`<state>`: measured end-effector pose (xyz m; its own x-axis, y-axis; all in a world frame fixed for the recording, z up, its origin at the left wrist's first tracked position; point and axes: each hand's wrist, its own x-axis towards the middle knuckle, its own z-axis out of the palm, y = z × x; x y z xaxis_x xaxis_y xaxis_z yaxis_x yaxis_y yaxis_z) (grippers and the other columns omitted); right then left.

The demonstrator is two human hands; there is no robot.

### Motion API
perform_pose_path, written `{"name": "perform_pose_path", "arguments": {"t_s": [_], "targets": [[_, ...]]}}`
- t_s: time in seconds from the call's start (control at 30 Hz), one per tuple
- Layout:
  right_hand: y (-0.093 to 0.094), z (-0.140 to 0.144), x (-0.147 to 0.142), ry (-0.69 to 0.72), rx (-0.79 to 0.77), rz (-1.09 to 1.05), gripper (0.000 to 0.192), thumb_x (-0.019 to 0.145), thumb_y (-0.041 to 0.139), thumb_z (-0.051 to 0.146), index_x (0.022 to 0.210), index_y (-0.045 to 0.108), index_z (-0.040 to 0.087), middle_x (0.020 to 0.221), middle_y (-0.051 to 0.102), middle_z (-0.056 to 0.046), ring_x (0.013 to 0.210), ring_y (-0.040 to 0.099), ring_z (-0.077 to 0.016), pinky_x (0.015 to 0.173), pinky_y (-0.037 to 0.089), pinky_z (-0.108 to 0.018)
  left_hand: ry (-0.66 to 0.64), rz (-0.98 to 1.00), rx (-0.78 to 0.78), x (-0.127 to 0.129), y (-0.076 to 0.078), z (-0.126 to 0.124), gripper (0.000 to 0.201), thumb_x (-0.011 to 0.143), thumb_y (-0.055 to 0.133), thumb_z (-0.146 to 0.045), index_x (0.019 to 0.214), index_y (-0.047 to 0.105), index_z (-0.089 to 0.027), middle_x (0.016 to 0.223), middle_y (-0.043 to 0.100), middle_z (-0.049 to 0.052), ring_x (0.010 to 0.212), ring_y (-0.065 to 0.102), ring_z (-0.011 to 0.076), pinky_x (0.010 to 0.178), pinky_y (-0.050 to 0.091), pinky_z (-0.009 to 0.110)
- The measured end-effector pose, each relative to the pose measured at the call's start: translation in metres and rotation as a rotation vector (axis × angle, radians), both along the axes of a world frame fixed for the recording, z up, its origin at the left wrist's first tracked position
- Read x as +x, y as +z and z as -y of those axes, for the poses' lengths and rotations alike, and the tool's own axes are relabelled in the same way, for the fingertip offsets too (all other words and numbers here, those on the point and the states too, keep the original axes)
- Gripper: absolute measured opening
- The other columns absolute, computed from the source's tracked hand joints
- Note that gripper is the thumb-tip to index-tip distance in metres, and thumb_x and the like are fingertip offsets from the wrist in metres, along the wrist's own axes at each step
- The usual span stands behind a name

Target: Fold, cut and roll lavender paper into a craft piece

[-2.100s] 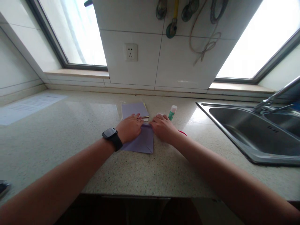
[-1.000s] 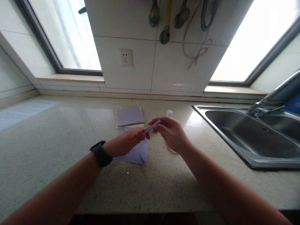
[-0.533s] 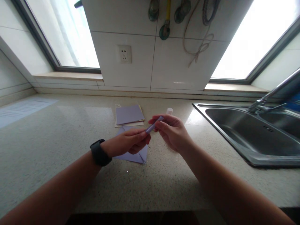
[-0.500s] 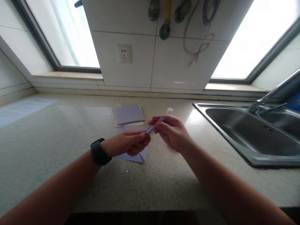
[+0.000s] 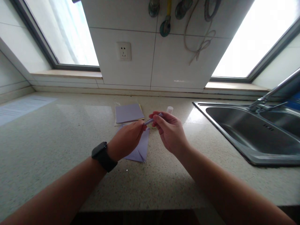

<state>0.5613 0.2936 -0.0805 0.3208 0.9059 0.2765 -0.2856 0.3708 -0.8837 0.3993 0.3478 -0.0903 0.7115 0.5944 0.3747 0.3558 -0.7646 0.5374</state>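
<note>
Between my hands is a narrow piece of lilac paper (image 5: 149,121), folded or rolled; which of the two I cannot tell. My left hand (image 5: 127,137), back turned up and a dark watch on the wrist, pinches its lower left end. The upper right end is in the closed fingers of my right hand (image 5: 172,129). Under my left hand lies a creased lilac sheet (image 5: 140,151) on the counter, partly covered by the hand. Just behind it rests a stack of lilac and cream paper (image 5: 128,113). A small white cylinder (image 5: 170,109) stands behind my right hand.
A steel sink (image 5: 234,134) with a tap (image 5: 260,103) is set into the speckled counter (image 5: 70,140) at right. A printed sheet (image 5: 21,107) lies at far left. The tiled wall behind has a socket (image 5: 124,51), pipes and a hanging cord (image 5: 201,47).
My left hand has rolled over so its back faces up, and its fingers have moved slightly up. The paper strip lies flatter in tilt. My right hand has barely moved.
</note>
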Motion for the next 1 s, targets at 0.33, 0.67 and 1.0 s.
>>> {"name": "perform_pose_path", "arguments": {"t_s": [0.33, 0.67, 1.0], "targets": [[0.018, 0.017, 0.011, 0.295, 0.037, -0.030, 0.018, 0.072, 0.085, 0.034, 0.085, 0.077, 0.025, 0.079, 0.073, 0.001, 0.060, 0.058, -0.0091, 0.056, 0.051, -0.023, -0.671, 0.087, -1.388, -0.012, 0.014, 0.004, 0.042, 0.097, 0.046, -0.061, 0.082, 0.042, -0.022, 0.063, 0.017, -0.009, 0.048, 0.011, 0.0075, 0.041, 0.012, 0.019], [0.002, 0.000, -0.001, -0.039, -0.015, -0.023, 0.016, 0.078, 0.079, 0.030, 0.090, 0.075, 0.020, 0.088, 0.074, -0.004, 0.068, 0.060, -0.0113, 0.065, 0.053, -0.029, 0.023, -0.023, 0.091, 0.003, 0.000, 0.005, 0.028, 0.107, 0.032, -0.030, 0.101, 0.056, -0.017, 0.090, 0.065, 0.007, 0.080, 0.060, 0.0193, 0.073, 0.049, 0.035], [0.004, -0.002, 0.042, 0.155, -0.147, 0.627, 0.027, 0.088, 0.069, 0.042, 0.078, 0.074, 0.018, 0.068, 0.069, -0.002, 0.057, 0.058, -0.0104, 0.052, 0.047, -0.023, -0.009, -0.308, 0.577, -0.009, 0.004, -0.007, 0.021, 0.104, 0.043, -0.020, 0.087, 0.055, -0.018, 0.077, 0.064, 0.003, 0.068, 0.061, 0.0189, 0.060, 0.043, 0.031]]}}
